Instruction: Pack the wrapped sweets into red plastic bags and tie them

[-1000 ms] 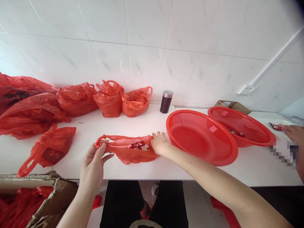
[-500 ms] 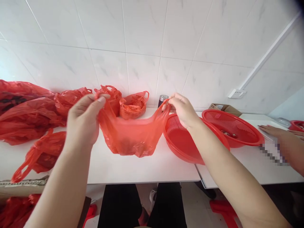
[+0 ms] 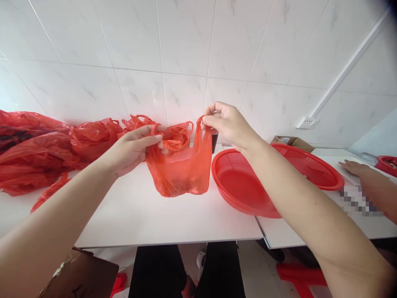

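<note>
A red plastic bag (image 3: 182, 176) hangs between my two hands above the white table (image 3: 139, 219). My left hand (image 3: 138, 147) pinches one of its handles. The other handle is pinched by my right hand (image 3: 225, 124), held a little higher. Something lies in the bottom of the bag, but the film blurs it and I cannot tell what it is. Just right of the bag sits a red plastic basket (image 3: 238, 186) with a perforated wall, partly covered by my right forearm. Behind the bag, an open red bag (image 3: 178, 138) stands against the wall.
More red bags (image 3: 40, 153) are heaped at the left. A dark cup (image 3: 214, 140) stands behind my right hand. Farther right are a second red basket (image 3: 322, 171), a cardboard box (image 3: 293, 142) and another person's hand (image 3: 356, 167). A cardboard box (image 3: 83, 273) is below the table edge.
My hands have come closer together, the left moving right and the right moving slightly left and up. The bag's mouth has narrowed, and the bag hangs a bit farther right.
</note>
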### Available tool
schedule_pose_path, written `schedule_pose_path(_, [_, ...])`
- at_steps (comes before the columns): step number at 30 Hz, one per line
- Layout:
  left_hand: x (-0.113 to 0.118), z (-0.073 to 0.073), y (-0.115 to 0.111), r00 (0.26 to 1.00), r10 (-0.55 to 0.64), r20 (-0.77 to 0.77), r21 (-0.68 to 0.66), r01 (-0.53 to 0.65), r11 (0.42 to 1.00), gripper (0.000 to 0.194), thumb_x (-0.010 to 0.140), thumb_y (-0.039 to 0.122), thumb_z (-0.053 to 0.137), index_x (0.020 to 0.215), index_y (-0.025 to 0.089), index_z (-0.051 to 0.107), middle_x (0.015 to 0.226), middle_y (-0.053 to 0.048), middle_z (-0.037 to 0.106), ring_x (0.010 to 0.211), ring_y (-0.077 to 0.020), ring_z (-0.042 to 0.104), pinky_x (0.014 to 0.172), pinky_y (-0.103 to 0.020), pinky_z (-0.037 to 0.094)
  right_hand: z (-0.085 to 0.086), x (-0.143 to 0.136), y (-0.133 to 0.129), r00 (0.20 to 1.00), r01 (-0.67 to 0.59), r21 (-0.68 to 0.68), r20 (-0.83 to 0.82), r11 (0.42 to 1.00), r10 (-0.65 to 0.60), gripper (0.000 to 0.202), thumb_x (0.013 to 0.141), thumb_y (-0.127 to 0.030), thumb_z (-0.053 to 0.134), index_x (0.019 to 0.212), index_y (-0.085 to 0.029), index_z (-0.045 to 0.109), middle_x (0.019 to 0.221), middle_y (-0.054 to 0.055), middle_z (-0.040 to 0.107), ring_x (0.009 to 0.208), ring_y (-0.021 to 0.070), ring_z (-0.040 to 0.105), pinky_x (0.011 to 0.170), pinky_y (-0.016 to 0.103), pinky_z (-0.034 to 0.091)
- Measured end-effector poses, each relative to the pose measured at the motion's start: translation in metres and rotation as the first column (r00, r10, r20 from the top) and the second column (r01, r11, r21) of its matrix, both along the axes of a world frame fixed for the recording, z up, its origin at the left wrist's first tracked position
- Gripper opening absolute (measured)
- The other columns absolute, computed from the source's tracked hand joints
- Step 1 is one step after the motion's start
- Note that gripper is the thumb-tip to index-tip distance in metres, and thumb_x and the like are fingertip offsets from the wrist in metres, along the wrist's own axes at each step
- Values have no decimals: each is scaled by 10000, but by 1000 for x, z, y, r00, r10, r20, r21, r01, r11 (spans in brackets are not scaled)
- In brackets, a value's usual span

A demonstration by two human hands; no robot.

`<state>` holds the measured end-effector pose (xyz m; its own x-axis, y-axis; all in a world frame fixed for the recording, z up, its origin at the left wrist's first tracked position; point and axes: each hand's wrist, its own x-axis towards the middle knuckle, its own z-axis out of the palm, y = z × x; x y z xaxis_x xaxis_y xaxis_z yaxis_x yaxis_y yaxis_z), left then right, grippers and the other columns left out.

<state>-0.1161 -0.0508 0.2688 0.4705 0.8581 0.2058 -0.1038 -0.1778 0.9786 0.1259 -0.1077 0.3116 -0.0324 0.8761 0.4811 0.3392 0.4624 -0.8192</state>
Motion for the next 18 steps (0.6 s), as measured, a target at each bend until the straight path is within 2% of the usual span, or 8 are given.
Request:
schedule_pose_path(3, [17, 3, -1, 970, -120, -212, -33, 116, 993, 516, 637, 270, 807, 1126, 197, 658, 706, -22, 613, 593, -173, 597, 554, -307, 477, -1, -18, 1, 993, -102, -51, 51, 993, 105, 105, 791, -99, 572, 837, -188, 540, 682, -33, 643, 677, 113, 631, 678, 267, 508])
schedule_pose_path(5, [27, 2, -4, 922, -178, -344, -25, 180, 983, 446, 593, 278, 832, 1012, 206, 698, 662, -10, 590, 511, -143, 530, 477, -275, 416, -1, -33, 1, 966, -242, -84, 68, 967, 248, 119, 800, -129, 589, 894, -194, 555, 737, -28, 662, 749, 124, 652, 751, 293, 518])
schedule_pose_path(7, [34, -1, -6, 862, -222, -455, -12, 244, 970, 312, 651, 359, 794, 919, 217, 720, 627, -4, 564, 448, -111, 443, 424, -255, 332, -2, -44, 1, 935, -334, -74, 96, 940, 340, 139, 816, -175, 600, 948, -205, 570, 827, -18, 673, 840, 133, 653, 817, 317, 511])
schedule_pose_path(9, [34, -4, -8, 814, -243, -528, -15, 277, 961, 287, 756, 475, 682, 881, 223, 736, 686, -33, 596, 435, -97, 399, 407, -251, 281, -6, -50, 1, 934, -331, -26, 133, 943, 332, 182, 829, -207, 596, 1009, -216, 574, 955, 0, 664, 926, 138, 630, 856, 332, 499])
schedule_pose_path(11, [30, -6, -8, 828, -238, -508, -31, 259, 965, 367, 814, 546, 581, 859, 219, 742, 827, -74, 645, 492, -112, 458, 419, -249, 298, -17, -48, 3, 948, -285, -11, 145, 958, 284, 273, 824, -222, 605, 1090, -227, 547, 1080, 23, 627, 960, 140, 605, 846, 335, 502])
schedule_pose_path(13, [23, -7, -7, 884, -206, -419, -72, 193, 978, 398, 814, 570, 566, 832, 207, 731, 871, -89, 660, 549, -134, 515, 430, -243, 328, -34, -44, 5, 947, -284, -67, 138, 957, 291, 319, 806, -216, 623, 1107, -223, 518, 1105, 33, 604, 919, 136, 606, 809, 330, 514])
schedule_pose_path(16, [15, -9, -8, 919, -204, -336, -153, 160, 975, 373, 807, 555, 590, 770, 197, 689, 642, -39, 598, 473, -117, 456, 405, -233, 307, -61, -39, 7, 955, -278, -126, 73, 952, 289, 133, 820, -194, 588, 931, -201, 516, 911, 2, 613, 797, 126, 614, 742, 315, 521])
schedule_pose_path(18, [12, -11, -9, 915, -233, -329, -165, 187, 968, 354, 822, 534, 582, 718, 203, 645, 514, 9, 507, 419, -100, 393, 397, -226, 297, -70, -39, 4, 973, -229, -103, -3, 968, 230, 79, 831, -193, 572, 829, -200, 494, 805, -20, 581, 737, 121, 601, 690, 296, 515])
